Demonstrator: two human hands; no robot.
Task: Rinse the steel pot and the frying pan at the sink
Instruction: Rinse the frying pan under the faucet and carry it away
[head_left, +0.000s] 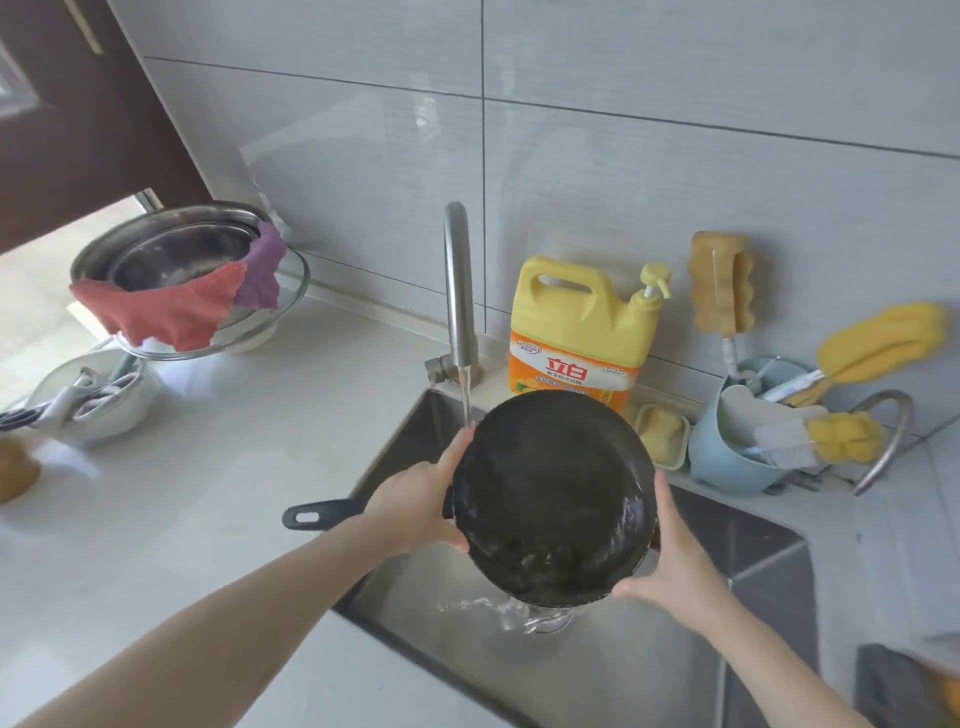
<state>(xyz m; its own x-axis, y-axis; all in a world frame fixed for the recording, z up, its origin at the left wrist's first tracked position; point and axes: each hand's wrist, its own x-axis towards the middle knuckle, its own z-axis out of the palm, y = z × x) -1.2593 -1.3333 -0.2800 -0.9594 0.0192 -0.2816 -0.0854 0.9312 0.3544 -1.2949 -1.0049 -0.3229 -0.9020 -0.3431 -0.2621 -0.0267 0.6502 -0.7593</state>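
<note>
Water (466, 397) ran from the tap (459, 291) onto the frying pan (550, 499) in the middle of the frame. You held the tilted pan over the sink (597, 670), your left hand (415, 512) gripping its left rim and your right hand (670, 561) curled round its lower right rim. At upper left sat the steel pot (171, 254) with cloths (176, 306) draped over it.
</note>
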